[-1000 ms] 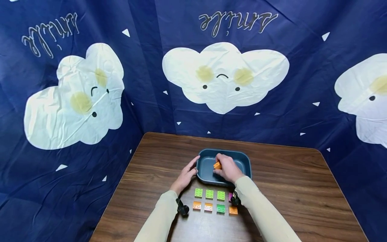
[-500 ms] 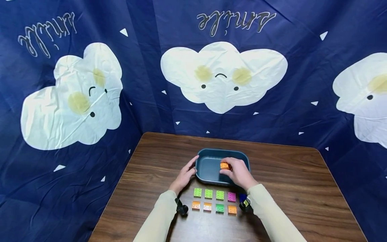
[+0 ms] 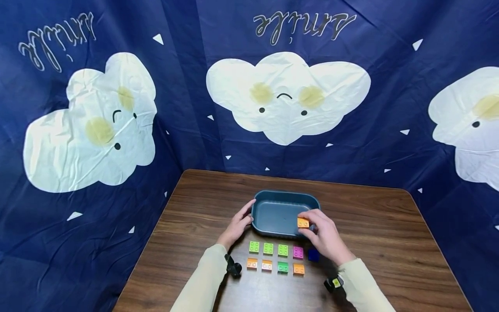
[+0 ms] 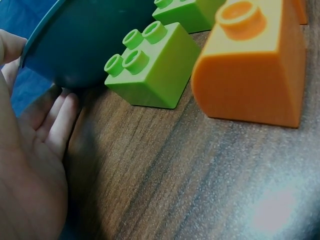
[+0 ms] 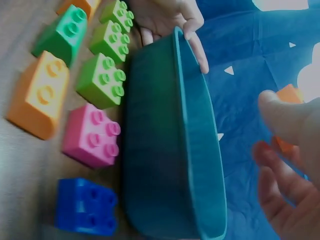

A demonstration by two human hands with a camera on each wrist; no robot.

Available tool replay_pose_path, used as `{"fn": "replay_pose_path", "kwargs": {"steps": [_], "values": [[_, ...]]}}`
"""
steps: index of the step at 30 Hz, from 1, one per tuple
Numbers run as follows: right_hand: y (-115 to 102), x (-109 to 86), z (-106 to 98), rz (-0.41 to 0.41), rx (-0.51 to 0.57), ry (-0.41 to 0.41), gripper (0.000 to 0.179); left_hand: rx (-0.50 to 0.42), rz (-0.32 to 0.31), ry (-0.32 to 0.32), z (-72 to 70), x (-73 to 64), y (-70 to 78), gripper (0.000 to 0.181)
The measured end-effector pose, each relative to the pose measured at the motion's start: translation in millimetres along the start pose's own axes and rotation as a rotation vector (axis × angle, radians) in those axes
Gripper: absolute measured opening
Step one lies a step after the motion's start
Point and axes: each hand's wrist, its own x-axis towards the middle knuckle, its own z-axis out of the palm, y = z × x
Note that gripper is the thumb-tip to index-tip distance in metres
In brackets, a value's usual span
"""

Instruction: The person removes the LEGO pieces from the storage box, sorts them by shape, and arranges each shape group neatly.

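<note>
My left hand (image 3: 235, 226) rests against the left end of a dark teal plastic basin (image 3: 273, 216), fingers spread along its side and rim. Over the basin's front right part, my right hand (image 3: 327, 236) pinches an orange toy building brick (image 3: 302, 222) between thumb and fingers. That brick (image 4: 290, 94) is partly hidden by the thumb in the right wrist view.
In front of the basin lie lime green bricks (image 3: 268, 248), a magenta brick (image 3: 298, 252) and a blue brick (image 3: 313, 255). A nearer row has orange bricks (image 3: 298, 269) and a green brick (image 3: 283, 268). A blue cloud-print cloth (image 3: 187, 86) hangs behind the brown table (image 3: 382, 242).
My right hand has moved right and toward me with the orange brick, from the basin's middle to its front right. The magenta and blue bricks have come into view. My left hand stays put.
</note>
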Motion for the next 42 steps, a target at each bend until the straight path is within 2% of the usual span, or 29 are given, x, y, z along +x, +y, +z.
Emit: {"fn": "replay_pose_path", "kwargs": {"steps": [6,13,17,24,33,42], "values": [[0.6,-28.8,-1.7,-0.007,-0.005,0.032,0.039,0.004,-0.006,0.0,0.4,0.3,-0.1,0.063],[6.9,-66.1,-3.6,0.049,-0.028,0.089,0.042,-0.001,-0.001,0.015,1.3,-0.2,1.6,0.064],[9.7,-86.6,-1.9,0.051,-0.043,0.127,0.042,-0.001,0.003,0.023,1.9,-0.6,2.5,0.064],[15.8,-117.6,9.1,0.063,-0.099,0.121,0.041,0.019,-0.014,0.023,1.1,-0.3,1.5,0.065],[27.5,-137.8,31.4,0.03,-0.114,0.142,0.043,0.016,0.002,0.026,0.5,-1.6,3.6,0.065],[31.8,-141.1,41.1,0.082,-0.157,0.132,0.04,0.022,-0.013,0.017,2.4,-0.9,3.1,0.064]]}}
